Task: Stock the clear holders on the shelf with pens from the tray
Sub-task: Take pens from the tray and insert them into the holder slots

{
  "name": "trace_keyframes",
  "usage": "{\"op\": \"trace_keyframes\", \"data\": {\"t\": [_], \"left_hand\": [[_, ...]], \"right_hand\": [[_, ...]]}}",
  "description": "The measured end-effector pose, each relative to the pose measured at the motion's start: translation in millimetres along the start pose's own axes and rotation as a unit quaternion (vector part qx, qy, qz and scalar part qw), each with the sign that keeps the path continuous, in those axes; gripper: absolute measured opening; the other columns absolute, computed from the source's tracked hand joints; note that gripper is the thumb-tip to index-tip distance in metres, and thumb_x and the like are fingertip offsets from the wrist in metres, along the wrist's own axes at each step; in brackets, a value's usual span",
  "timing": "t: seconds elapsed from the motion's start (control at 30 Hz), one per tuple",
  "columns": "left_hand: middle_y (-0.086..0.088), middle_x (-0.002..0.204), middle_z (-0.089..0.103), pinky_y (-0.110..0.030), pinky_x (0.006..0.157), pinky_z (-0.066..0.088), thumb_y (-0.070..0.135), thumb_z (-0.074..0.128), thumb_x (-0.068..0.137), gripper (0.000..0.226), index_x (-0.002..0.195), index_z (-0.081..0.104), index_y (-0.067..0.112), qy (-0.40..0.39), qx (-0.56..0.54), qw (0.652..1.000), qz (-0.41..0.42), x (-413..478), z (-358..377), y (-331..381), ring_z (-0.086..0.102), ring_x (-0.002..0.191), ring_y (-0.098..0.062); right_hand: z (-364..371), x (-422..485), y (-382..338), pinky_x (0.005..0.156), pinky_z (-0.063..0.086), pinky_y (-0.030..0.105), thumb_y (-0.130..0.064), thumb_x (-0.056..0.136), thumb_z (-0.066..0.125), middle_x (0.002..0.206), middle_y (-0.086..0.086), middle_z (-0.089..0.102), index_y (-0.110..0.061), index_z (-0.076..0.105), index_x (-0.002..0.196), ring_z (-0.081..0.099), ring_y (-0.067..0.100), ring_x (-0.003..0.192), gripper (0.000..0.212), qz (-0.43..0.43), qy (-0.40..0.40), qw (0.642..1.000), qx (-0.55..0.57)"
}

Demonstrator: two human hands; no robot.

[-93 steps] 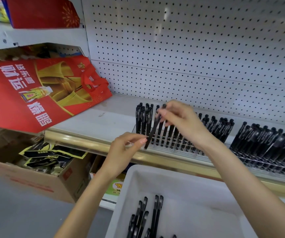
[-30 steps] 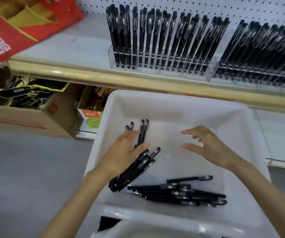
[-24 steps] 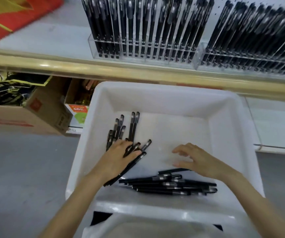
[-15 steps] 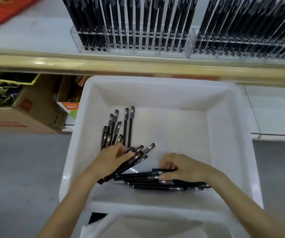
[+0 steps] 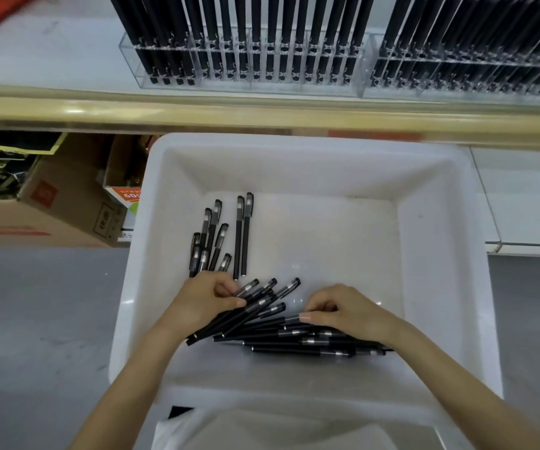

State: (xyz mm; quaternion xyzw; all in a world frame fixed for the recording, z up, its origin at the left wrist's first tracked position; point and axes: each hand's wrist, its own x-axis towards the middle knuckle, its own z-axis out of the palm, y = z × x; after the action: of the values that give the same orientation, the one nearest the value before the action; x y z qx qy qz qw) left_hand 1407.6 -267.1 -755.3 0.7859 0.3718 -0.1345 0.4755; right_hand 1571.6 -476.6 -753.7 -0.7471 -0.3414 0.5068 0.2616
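Where the white shelf [image 5: 51, 60] crosses the top of the frame behind its gold edge strip [image 5: 197, 115], two clear holders stand side by side on it, the left holder [image 5: 245, 83] and the right holder [image 5: 457, 89], both packed with upright black pens. Below them the white tray [image 5: 431, 254] fills the centre, with a cardboard box [image 5: 51, 216] at the left edge. Both hands are inside the tray near its lower wall. The left hand [image 5: 203, 300] has its grip curled round a slanted bundle [image 5: 255, 305] of pens, caps toward the upper right. Just right of it, the right hand [image 5: 349, 310] has a narrow grip, thumb and bent fingers pinching the top of a flat pile [image 5: 294, 342] of pens lying crosswise. Loose pens [image 5: 241, 235] lie in the tray's upper left.
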Motion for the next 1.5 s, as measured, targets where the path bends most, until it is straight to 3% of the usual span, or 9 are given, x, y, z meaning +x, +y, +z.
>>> {"op": "trace_keyframes", "data": {"t": [0.23,0.37,0.47,0.53,0.7,1.07,1.2,1.33,1.5], "left_hand": [[-0.002,0.075,0.072,-0.020,0.078,0.047,0.020,0.072,0.083,0.009,0.074,0.072,0.017,0.035,-0.068,0.997,0.025,-6.6,-6.0,11.4,0.066,0.077,-0.011],[-0.009,0.071,0.069,-0.027,0.073,0.056,0.010,0.067,0.087,0.008,0.083,0.073,0.005,0.027,-0.170,0.984,0.052,-9.9,-25.9,34.2,0.065,0.069,-0.015],[-0.003,0.069,0.070,-0.022,0.072,0.052,0.012,0.070,0.084,0.005,0.085,0.073,0.008,0.036,-0.185,0.978,0.087,-9.6,-45.0,51.3,0.065,0.068,-0.012],[-0.005,0.072,0.071,-0.017,0.068,0.050,0.011,0.071,0.083,0.004,0.086,0.073,0.009,0.054,-0.201,0.973,0.103,-11.0,-58.4,64.0,0.066,0.069,-0.014],[-0.008,0.081,0.072,-0.037,0.082,0.056,0.005,0.072,0.079,0.005,0.083,0.072,0.007,0.092,-0.246,0.953,0.149,-9.8,-95.9,91.8,0.069,0.080,-0.027],[-0.014,0.085,0.067,-0.017,0.061,0.055,-0.003,0.067,0.081,0.019,0.100,0.068,-0.001,0.201,-0.346,0.895,0.195,-2.6,-160.3,124.3,0.067,0.070,-0.013],[-0.008,0.076,0.068,-0.023,0.066,0.058,-0.001,0.070,0.079,0.012,0.089,0.069,0.007,0.225,-0.353,0.884,0.206,0.6,-171.0,130.5,0.067,0.069,-0.015],[-0.005,0.071,0.071,-0.037,0.079,0.057,0.005,0.073,0.078,0.009,0.084,0.068,0.009,0.249,-0.353,0.877,0.210,2.5,-176.1,132.9,0.067,0.070,-0.019],[-0.010,0.080,0.073,-0.044,0.085,0.056,0.019,0.073,0.075,0.020,0.089,0.069,0.006,0.258,-0.337,0.880,0.215,3.3,-178.9,132.9,0.069,0.078,-0.021]], "right_hand": [[-6.0,-2.7,-18.2,0.075,0.053,0.025,-0.018,0.081,0.075,0.083,-0.001,0.072,-0.020,0.074,0.082,0.067,0.014,0.078,0.003,-0.064,0.068,0.991,0.093],[-30.1,-3.3,-47.1,0.070,0.057,0.028,-0.005,0.084,0.068,0.085,0.014,0.073,0.000,0.067,0.090,0.071,0.022,0.074,0.008,-0.083,0.077,0.973,0.202],[-46.7,2.2,-72.6,0.065,0.056,0.027,-0.007,0.090,0.060,0.092,0.014,0.074,0.001,0.059,0.090,0.071,0.024,0.071,0.008,-0.097,0.076,0.965,0.231],[-55.5,7.6,-90.3,0.063,0.055,0.027,-0.009,0.091,0.058,0.093,0.014,0.074,-0.003,0.055,0.088,0.071,0.024,0.072,0.007,-0.114,0.073,0.961,0.240],[-79.7,21.4,-134.8,0.072,0.054,0.023,0.004,0.088,0.059,0.097,0.016,0.071,0.001,0.059,0.102,0.070,0.020,0.079,0.014,-0.180,0.079,0.951,0.241],[-124.1,40.1,-236.8,0.062,0.055,0.022,-0.005,0.078,0.069,0.077,0.004,0.071,-0.009,0.064,0.102,0.069,0.018,0.065,0.025,-0.290,0.136,0.930,0.182],[-138.3,51.7,-270.9,0.060,0.057,0.026,-0.007,0.078,0.073,0.067,0.001,0.063,-0.023,0.049,0.114,0.067,0.018,0.060,0.047,-0.360,0.267,0.886,0.122],[-144.7,61.8,-296.6,0.065,0.055,0.022,-0.015,0.085,0.070,0.073,-0.004,0.059,-0.041,0.041,0.104,0.067,0.008,0.063,0.043,-0.444,0.371,0.815,0.036],[-138.4,94.2,-302.0,0.069,0.050,0.013,-0.020,0.085,0.071,0.081,-0.013,0.057,-0.026,0.044,0.106,0.066,0.011,0.071,0.034,-0.453,0.449,0.770,-0.005]]}}
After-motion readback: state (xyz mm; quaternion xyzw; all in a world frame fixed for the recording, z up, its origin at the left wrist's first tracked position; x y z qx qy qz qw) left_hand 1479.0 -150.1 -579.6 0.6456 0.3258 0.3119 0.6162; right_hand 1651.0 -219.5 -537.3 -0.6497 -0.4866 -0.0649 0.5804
